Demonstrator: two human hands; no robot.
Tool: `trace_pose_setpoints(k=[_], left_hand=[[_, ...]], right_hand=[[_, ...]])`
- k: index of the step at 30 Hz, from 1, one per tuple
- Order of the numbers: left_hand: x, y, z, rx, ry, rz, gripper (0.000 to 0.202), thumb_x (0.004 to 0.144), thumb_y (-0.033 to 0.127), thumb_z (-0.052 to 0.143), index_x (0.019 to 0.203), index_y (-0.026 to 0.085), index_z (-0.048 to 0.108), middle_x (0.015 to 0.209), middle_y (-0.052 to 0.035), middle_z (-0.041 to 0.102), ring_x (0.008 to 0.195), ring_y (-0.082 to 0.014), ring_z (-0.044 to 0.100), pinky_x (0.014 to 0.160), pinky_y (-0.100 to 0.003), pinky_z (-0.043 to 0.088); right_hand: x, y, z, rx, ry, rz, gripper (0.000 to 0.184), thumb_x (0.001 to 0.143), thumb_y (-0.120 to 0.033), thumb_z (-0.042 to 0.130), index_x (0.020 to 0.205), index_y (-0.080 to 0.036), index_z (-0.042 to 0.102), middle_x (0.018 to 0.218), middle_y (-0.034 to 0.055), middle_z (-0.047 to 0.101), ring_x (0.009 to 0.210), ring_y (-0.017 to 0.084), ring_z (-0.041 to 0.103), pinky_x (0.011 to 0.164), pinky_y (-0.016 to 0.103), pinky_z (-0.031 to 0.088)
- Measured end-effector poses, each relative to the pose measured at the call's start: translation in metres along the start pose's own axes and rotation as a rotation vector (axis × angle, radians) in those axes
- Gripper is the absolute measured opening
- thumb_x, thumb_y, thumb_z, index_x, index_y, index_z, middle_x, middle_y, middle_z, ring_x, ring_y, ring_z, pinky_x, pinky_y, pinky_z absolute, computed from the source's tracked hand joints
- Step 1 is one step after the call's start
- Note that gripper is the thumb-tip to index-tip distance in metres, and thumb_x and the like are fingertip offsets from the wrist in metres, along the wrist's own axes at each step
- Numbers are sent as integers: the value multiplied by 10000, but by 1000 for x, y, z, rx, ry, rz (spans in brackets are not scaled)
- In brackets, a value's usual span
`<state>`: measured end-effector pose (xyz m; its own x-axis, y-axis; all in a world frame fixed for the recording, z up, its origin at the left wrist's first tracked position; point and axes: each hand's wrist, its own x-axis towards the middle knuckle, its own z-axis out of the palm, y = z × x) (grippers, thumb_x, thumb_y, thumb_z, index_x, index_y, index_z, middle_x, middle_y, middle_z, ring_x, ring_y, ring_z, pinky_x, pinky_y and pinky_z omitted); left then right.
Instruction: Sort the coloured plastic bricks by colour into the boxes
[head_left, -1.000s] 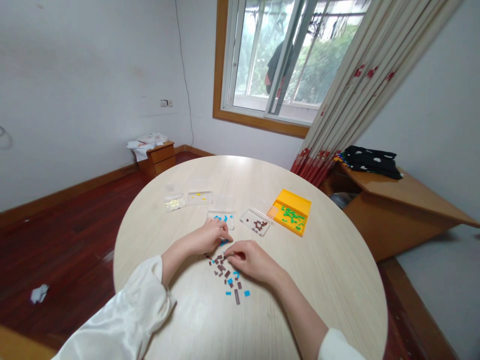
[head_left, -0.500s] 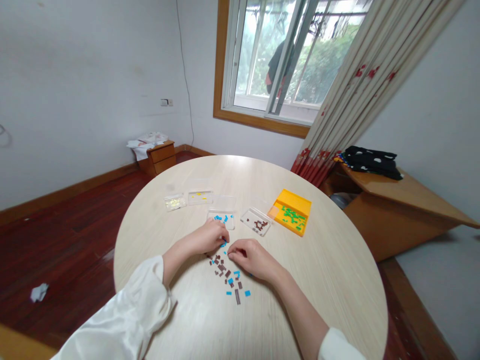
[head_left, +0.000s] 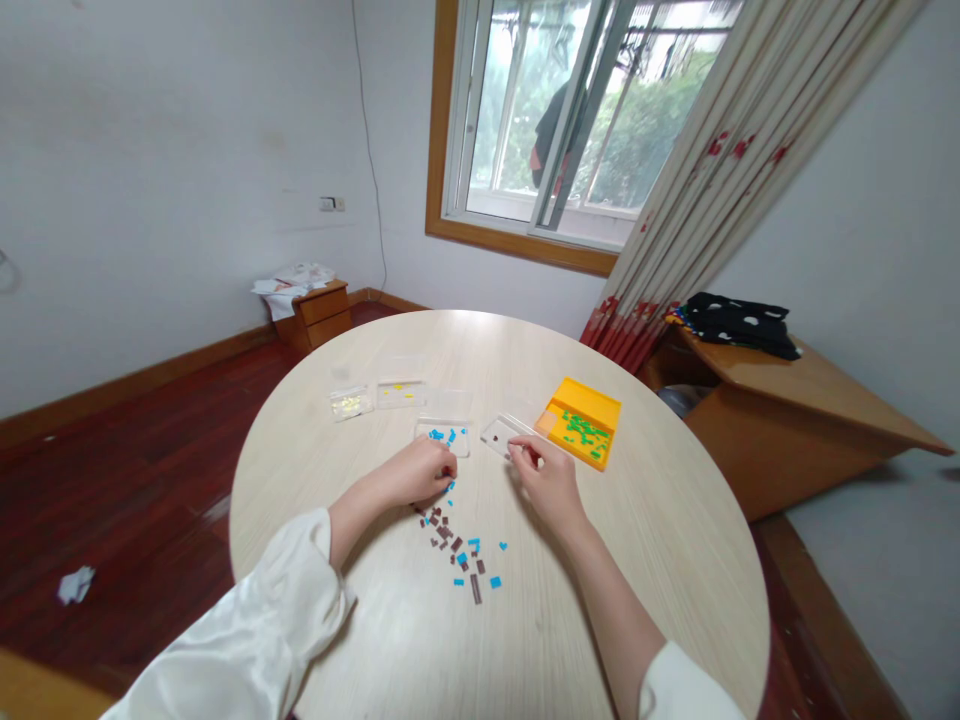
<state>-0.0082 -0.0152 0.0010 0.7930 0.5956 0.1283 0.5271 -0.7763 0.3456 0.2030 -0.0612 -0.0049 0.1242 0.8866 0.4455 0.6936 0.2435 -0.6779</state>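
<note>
In the head view, brown pieces (head_left: 444, 533) and blue pieces (head_left: 496, 582) lie scattered on the round table (head_left: 645, 600), in front of the person and between the two forearms. The scatter trails from beside the left hand (head_left: 436, 470) toward the person, drifting slightly right. At its near end, a long brown piece (head_left: 475, 588) has its long axis running almost straight away from the person, the far end leaning a little left.

The brown box (head_left: 491, 437) sits beyond, slanting from far left to near right; the blue box (head_left: 459, 450) beside it stands nearly square to the person. The orange case (head_left: 592, 402), holding green pieces (head_left: 585, 432), lies farther right, well inside the table's edge. Wide strips of tabletop stretch from the scatter to the near edge, and from the right forearm to the right edge.

The left hand is curled low just before the blue box; whether it grips anything cannot be told. The right hand (head_left: 517, 452) has its fingertips drawn together over the brown box; a piece between them cannot be made out.

Half a second ago the right hand was over the scatter; the left has barely shifted.
</note>
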Motion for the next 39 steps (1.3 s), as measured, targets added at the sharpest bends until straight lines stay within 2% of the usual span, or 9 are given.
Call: trace_pose_setpoints(k=[8,12,15,19,21,24,28,32,39], left_hand=[[-1,4,-6,-82,69,-95,165,729,107,517,732,139,679,717,-40,666,689,-139,570,701,-245,428],[-2,0,-10,-90,260,-167,138,752,143,519,755,148,657,774,-50,656,760,-165,568,756,-292,434],[-2,-9,-10,-87,438,-238,128,783,182,521,788,154,646,826,-59,655,830,-186,568,812,-336,430],[-2,-17,-6,-101,570,-322,239,792,206,563,1016,157,631,954,-72,661,943,-210,551,874,-371,411],[-2,-17,-5,-121,540,-309,268,801,210,566,1058,154,622,959,-74,662,945,-208,549,875,-369,410],[-2,-10,-6,-156,382,-187,179,818,176,540,947,146,660,910,-69,669,887,-184,559,845,-338,416],[-3,0,-7,-190,124,58,205,816,91,497,884,158,679,853,-47,667,829,-146,561,798,-278,415],[-3,-1,-2,-200,-21,163,271,782,25,464,836,162,692,805,-41,657,799,-135,566,766,-241,416],[-3,-4,2,-212,-83,154,333,711,4,459,863,166,708,810,-46,657,755,-130,579,729,-221,435]], right_hand=[[3,12,-1,-109,63,21,278,795,-339,478,794,-151,684,625,39,609,586,154,508,595,261,381],[4,10,-3,-146,101,17,286,801,-330,471,802,-147,691,638,54,623,604,166,530,618,273,396],[4,9,-4,-154,120,41,326,809,-346,461,902,-140,696,698,71,654,623,173,540,640,287,410],[4,9,-3,-158,119,67,411,811,-371,458,1055,-112,664,698,73,648,610,174,525,641,298,412],[4,8,-3,-129,99,54,404,810,-363,454,1041,-111,669,684,64,636,597,165,512,631,290,409],[2,3,-2,-26,-8,12,344,802,-330,461,936,-117,695,641,41,609,564,141,480,590,260,393],[-8,-15,2,94,-377,-28,256,784,-269,502,835,-130,711,561,-3,548,529,105,429,524,215,345],[-21,-35,9,115,-704,-102,209,766,-177,516,802,-149,720,553,-30,525,525,80,395,526,191,325],[-25,-45,13,68,-791,-174,245,751,-112,507,823,-182,730,585,-26,554,549,83,432,539,181,323]])
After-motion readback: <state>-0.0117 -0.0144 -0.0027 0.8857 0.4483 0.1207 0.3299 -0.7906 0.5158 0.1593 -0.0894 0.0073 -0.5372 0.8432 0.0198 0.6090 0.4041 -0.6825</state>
